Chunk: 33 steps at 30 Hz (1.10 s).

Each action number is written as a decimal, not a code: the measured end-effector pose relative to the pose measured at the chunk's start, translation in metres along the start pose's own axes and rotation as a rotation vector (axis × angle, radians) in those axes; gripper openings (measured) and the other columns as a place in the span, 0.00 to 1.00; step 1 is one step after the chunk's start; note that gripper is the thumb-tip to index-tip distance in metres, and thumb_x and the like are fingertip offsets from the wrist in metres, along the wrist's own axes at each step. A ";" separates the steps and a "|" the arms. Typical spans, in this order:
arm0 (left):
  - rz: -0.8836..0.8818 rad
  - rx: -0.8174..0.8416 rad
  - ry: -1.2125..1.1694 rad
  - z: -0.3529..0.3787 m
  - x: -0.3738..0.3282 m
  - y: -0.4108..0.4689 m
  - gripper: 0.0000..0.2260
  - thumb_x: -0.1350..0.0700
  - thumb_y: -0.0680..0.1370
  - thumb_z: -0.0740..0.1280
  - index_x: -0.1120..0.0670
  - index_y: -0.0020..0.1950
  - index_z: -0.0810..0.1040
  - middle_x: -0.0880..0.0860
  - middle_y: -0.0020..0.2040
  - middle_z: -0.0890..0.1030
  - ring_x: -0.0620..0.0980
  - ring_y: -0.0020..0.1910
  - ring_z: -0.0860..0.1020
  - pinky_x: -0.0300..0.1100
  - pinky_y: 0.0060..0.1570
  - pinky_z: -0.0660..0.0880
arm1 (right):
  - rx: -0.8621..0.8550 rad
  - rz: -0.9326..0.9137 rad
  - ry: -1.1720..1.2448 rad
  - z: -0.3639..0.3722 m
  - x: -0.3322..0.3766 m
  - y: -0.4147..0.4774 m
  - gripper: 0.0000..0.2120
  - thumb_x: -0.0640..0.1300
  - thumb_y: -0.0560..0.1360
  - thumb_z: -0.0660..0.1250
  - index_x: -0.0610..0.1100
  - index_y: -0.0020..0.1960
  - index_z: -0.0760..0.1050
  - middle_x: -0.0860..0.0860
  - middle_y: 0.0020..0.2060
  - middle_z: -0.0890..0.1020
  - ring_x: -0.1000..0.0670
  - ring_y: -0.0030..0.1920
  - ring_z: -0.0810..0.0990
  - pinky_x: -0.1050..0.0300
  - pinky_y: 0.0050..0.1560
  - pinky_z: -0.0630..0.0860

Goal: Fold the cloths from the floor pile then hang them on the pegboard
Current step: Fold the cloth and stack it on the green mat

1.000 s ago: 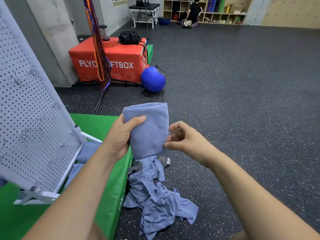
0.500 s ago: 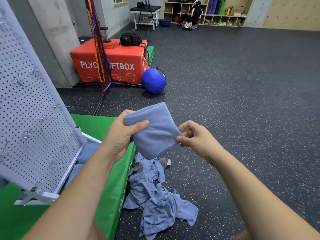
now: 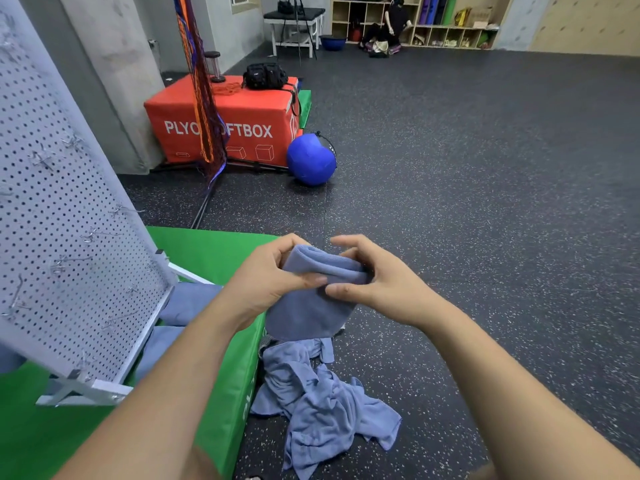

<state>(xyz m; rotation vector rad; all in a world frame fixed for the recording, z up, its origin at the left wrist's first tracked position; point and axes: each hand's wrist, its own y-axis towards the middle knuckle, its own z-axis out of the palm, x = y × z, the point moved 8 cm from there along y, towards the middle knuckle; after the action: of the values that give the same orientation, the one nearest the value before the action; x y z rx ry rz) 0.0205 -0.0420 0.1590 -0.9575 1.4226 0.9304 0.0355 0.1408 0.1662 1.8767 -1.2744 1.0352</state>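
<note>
Left hand (image 3: 266, 282) and right hand (image 3: 384, 282), fingers curled, both pinch a part-folded cloth (image 3: 311, 310) at frame centre; pile (image 3: 322, 403) lies unfolded below, pegboard (image 3: 69, 237) at left carries no cloth, so the task is judged early.

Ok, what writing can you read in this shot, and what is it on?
"PLYO ...FTBOX": front of the red box; a hanging net covers the middle letters.
White marks on the side of the green mat: cut off, unreadable.
Print on the blue ball: too small to read.
</note>
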 end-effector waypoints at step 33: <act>-0.584 -0.820 -0.351 -0.255 0.341 -0.115 0.18 0.61 0.78 0.77 0.63 0.65 0.77 0.63 0.59 0.86 0.60 0.57 0.85 0.60 0.61 0.82 | 0.299 0.765 0.661 0.390 -0.202 0.100 0.29 0.41 0.69 0.82 0.46 0.68 0.76 0.43 0.62 0.86 0.40 0.60 0.87 0.44 0.55 0.85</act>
<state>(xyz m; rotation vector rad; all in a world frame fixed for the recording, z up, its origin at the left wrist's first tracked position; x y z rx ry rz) 0.0232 -0.3371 -0.1681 -1.5989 0.3783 1.1622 -0.0048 -0.1285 -0.1926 1.0189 -1.4749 2.1181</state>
